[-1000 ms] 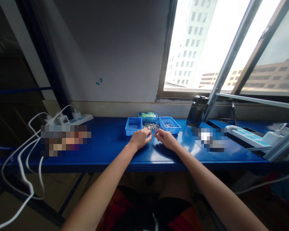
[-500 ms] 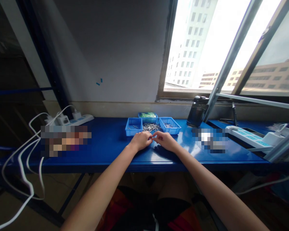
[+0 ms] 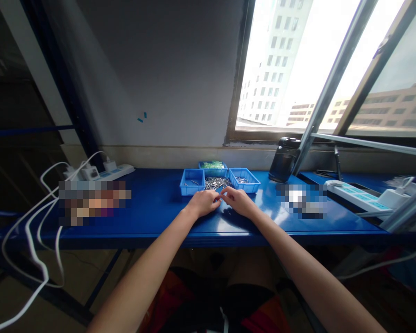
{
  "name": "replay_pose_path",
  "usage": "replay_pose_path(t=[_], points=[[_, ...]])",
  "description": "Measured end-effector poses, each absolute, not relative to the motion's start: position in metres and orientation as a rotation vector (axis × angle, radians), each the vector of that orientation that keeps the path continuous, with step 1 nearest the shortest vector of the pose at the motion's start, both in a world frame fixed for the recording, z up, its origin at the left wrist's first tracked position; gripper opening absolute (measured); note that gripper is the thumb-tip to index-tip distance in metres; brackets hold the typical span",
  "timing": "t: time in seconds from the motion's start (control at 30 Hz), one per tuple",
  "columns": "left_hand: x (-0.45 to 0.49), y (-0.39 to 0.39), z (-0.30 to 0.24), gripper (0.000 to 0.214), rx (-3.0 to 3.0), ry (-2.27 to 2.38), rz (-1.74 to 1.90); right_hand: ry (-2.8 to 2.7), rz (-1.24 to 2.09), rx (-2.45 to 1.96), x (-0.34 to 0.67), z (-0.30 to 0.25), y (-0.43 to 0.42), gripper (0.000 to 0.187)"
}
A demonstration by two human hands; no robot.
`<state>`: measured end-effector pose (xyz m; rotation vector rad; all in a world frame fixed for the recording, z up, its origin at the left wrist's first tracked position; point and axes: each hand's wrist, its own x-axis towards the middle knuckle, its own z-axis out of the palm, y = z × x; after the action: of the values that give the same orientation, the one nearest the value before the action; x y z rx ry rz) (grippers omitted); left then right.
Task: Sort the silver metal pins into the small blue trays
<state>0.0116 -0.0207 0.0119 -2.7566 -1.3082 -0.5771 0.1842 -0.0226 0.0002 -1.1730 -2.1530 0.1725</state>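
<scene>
Fingertips: a second ago my left hand (image 3: 203, 203) and right hand (image 3: 238, 200) had a slight gap between them; now the left fingers are curled tighter and the tips nearly meet. I judge the fine two-handed work is midway.
Left grip: narrow, fingers bent; whether I hold anything, I cannot tell.
Right grip: thumb and forefinger close together; contents too small to tell.
Metal pieces (image 3: 217, 182): heaped just beyond my hands, between the left blue tray (image 3: 192, 190) and right blue tray (image 3: 247, 188), each holding a few more.
Rear tray (image 3: 215, 173): behind the heap, with a green packet (image 3: 212, 165).
Writing: no brand or label readable, including on the black bottle (image 3: 283, 159).
</scene>
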Motion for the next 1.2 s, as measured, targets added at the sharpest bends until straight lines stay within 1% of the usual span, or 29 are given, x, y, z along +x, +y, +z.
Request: replay_pose_path(t=[0.53, 1.2], points=[[0.0118, -0.0210, 0.0115, 0.022, -2.723, -1.375, -0.571, -2.197, 0.100, -1.199, 0.1853, 0.0020, -0.0246, 0.020], [0.0090, -0.0204, 0.0129, 0.019, -2.677, -1.399, -0.688, -2.297, 0.053, -1.268, 0.1875, -0.0029, -0.0203, 0.016]])
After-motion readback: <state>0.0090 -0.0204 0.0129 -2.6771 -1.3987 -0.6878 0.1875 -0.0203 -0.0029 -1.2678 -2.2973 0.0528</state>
